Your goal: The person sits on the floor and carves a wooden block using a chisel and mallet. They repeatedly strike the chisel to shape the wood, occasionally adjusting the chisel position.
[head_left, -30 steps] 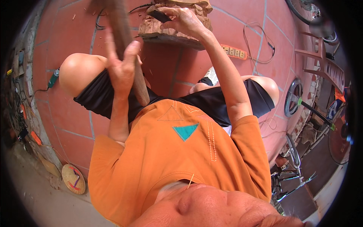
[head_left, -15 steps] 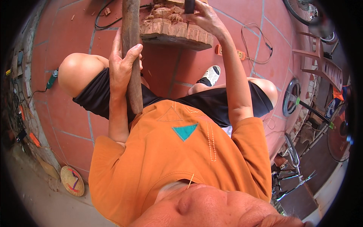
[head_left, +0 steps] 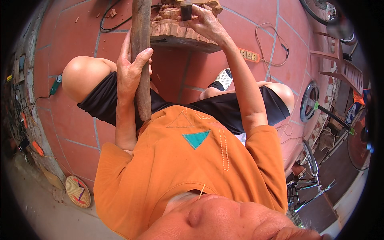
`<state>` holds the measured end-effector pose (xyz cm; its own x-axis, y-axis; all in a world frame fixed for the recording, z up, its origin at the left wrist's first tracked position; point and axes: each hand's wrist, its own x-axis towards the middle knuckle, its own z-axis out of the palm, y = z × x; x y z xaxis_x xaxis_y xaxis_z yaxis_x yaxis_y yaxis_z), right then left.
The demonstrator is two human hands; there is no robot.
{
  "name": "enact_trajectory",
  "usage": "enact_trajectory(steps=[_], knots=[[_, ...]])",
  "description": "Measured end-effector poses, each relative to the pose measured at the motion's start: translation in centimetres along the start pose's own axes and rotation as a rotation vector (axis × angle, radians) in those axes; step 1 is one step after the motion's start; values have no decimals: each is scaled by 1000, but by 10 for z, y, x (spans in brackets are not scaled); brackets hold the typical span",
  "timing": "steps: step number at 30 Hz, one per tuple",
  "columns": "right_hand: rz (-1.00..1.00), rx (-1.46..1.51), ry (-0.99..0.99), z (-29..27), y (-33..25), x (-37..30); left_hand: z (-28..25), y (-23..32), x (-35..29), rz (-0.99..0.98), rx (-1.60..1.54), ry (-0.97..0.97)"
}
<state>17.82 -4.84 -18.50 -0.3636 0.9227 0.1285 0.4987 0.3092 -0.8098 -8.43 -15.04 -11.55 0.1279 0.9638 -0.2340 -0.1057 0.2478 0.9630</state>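
Observation:
My left hand [head_left: 129, 76] is wrapped round a long wooden club [head_left: 141, 36], worn brown and thick. Its lower end rests near my shirt and its upper end runs out of the picture. My right hand [head_left: 208, 26] pinches a chisel [head_left: 186, 11] by its dark, round handle, the butt end facing up. The blade is hidden from sight. Just under that hand sits a carved block of reddish wood [head_left: 172, 32], rough and knobbly on top with a chipped side. The club covers part of its left edge.
Right of the block lies an orange power strip [head_left: 249, 55] with a looped cord [head_left: 276, 40]. A pink plastic chair [head_left: 340, 66] and a round-based stand [head_left: 309, 102] are at the right. Wood chips [head_left: 113, 13] and a green power tool [head_left: 56, 83] lie left, a straw hat [head_left: 77, 192] lower left.
My right hand and the chisel have moved left and a little nearer, bringing the handle's butt end into view. The club has tilted slightly right in my left hand.

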Motion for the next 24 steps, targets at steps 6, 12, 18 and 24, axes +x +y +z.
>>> enact_trajectory(steps=[6,12,18,24], knots=[[57,350,4,1,-11,-1,0,2,0,8,23,-6],[97,-4,6,6,-7,-1,7,11,-4,105,-44,-2],[115,-223,-52,-2,-43,-1,12,15,-11,198,96,38],[89,-148,-25,3,-33,-3,9,12,-6,104,241,-11]])
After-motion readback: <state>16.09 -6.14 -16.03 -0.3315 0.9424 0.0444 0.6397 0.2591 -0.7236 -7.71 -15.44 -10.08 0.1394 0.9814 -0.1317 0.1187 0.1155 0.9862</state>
